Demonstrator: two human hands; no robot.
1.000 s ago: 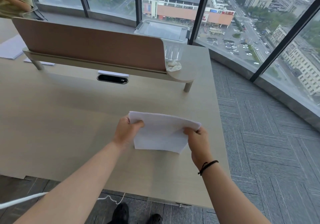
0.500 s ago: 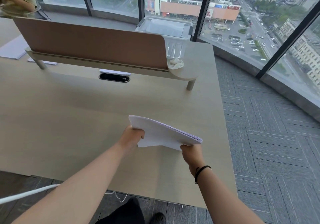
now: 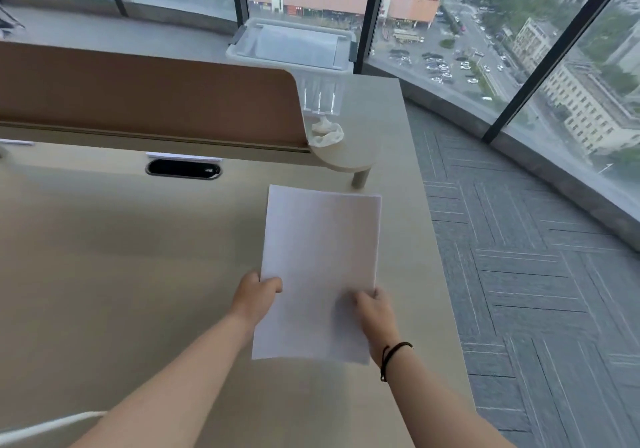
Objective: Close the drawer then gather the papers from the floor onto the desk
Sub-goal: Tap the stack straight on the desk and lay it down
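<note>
A stack of white papers (image 3: 320, 260) lies lengthwise over the light wooden desk (image 3: 121, 274), near its right edge, its far end toward the divider. My left hand (image 3: 256, 295) grips the stack's left side near the front, thumb on top. My right hand (image 3: 375, 312), a black band on its wrist, holds the stack's right front corner, fingers on top. Whether the papers rest flat on the desk or hover just above it I cannot tell. No drawer is in view.
A brown divider panel (image 3: 149, 101) crosses the desk's back above a low shelf holding a crumpled tissue (image 3: 325, 134). A black cable slot (image 3: 183, 169) sits in the desk. A clear plastic bin (image 3: 294, 49) stands behind. Grey carpet (image 3: 536, 291) and windows lie right.
The stack has turned from tilted and crosswise to lengthwise and level over the desk. Both hands have shifted to its near end, and my view has moved forward over the desk.
</note>
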